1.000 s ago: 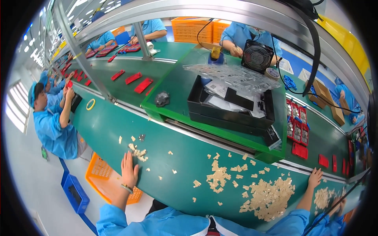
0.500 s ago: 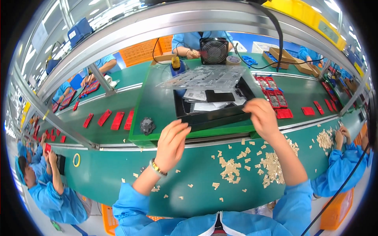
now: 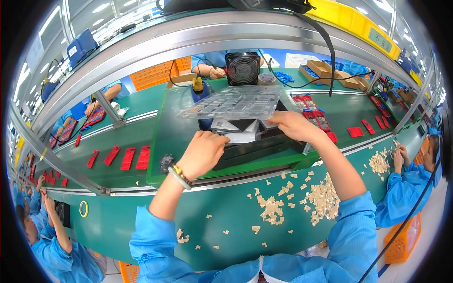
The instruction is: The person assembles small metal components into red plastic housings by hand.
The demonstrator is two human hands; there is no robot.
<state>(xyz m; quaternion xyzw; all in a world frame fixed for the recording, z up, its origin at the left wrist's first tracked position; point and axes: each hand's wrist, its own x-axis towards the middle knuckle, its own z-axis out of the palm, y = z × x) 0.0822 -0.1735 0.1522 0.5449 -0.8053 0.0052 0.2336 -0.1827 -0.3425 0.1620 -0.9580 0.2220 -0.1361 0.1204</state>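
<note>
Green belt (image 3: 155,207); hands (image 3: 204,152) on black tray (image 3: 255,146)

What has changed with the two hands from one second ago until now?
Both hands left the green table with the beige pieces and went forward to the black tray. The left hand now rests on its front edge; the right hand touches the clear plastic sheet above. The pieces stayed put.

Clear tray over my black box

My clear plastic compartment tray (image 3: 238,101) lies flat atop the open black box (image 3: 255,144).
</note>
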